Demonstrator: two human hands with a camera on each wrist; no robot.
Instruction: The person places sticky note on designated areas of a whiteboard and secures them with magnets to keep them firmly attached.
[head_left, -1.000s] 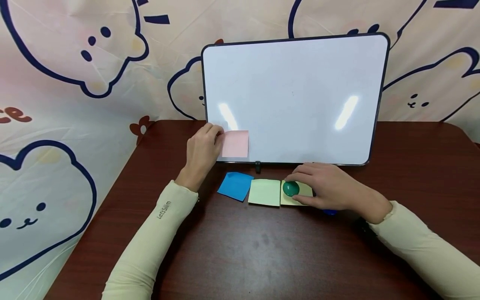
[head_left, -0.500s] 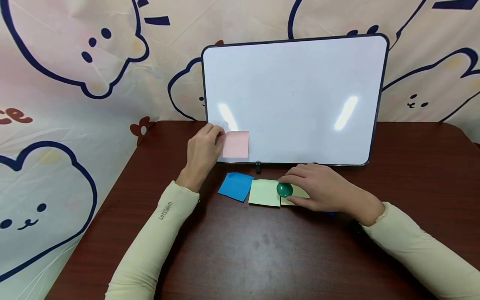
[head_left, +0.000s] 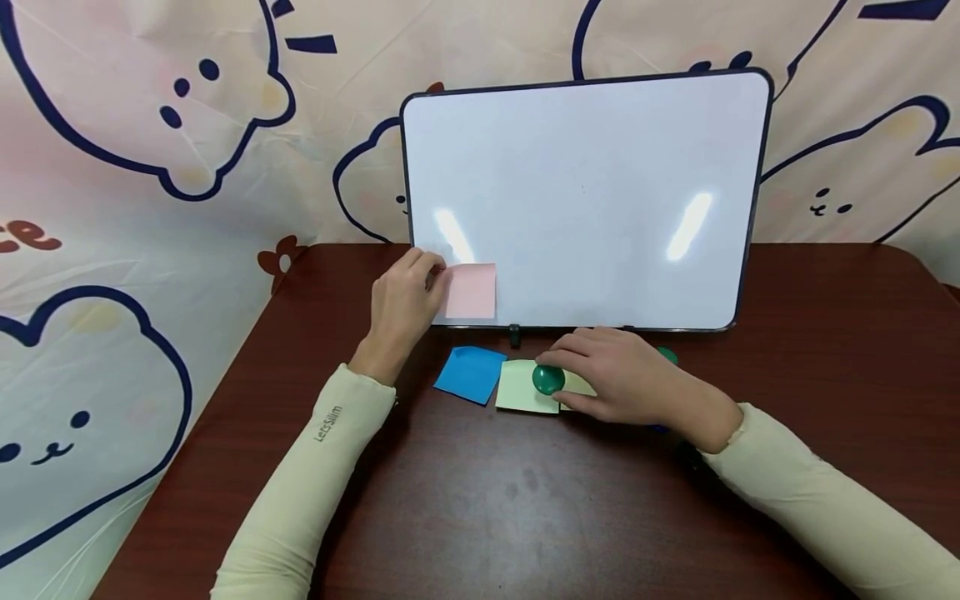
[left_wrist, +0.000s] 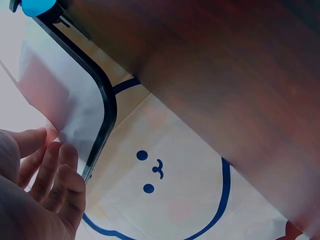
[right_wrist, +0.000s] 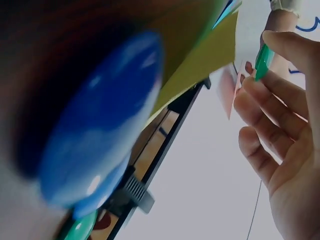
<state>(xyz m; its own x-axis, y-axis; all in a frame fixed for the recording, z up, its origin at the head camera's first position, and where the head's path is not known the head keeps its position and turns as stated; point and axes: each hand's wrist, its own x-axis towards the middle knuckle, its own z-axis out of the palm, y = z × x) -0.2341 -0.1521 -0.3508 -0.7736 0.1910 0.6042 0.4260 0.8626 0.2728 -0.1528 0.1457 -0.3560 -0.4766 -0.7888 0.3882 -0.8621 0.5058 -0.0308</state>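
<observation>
At the lower left of the whiteboard [head_left: 600,183], my left hand [head_left: 405,296] pinches the left edge of a pink sticky note [head_left: 474,292] between thumb and fingertips. The left wrist view shows the note standing a little off the board. My right hand [head_left: 622,375] pinches a glossy green round magnet [head_left: 548,380] between thumb and fingers. It overlaps the pale green sticky note [head_left: 517,393] in the head view. In the right wrist view, the magnet [right_wrist: 263,62] is seen edge-on. A yellow sticky note [head_left: 577,387] is partly hidden beneath my right hand.
A blue sticky note [head_left: 471,373] lies left of the pale green one. Behind my right hand are another green magnet [head_left: 666,355] and blue magnets [right_wrist: 105,120], close to the right wrist camera. A black clip foot [head_left: 514,336] supports the board on the dark wooden table [head_left: 480,517].
My right hand has moved left with the green magnet, from over the yellow note to over the pale green one. Another green magnet has come into view behind it. The left hand holds still.
</observation>
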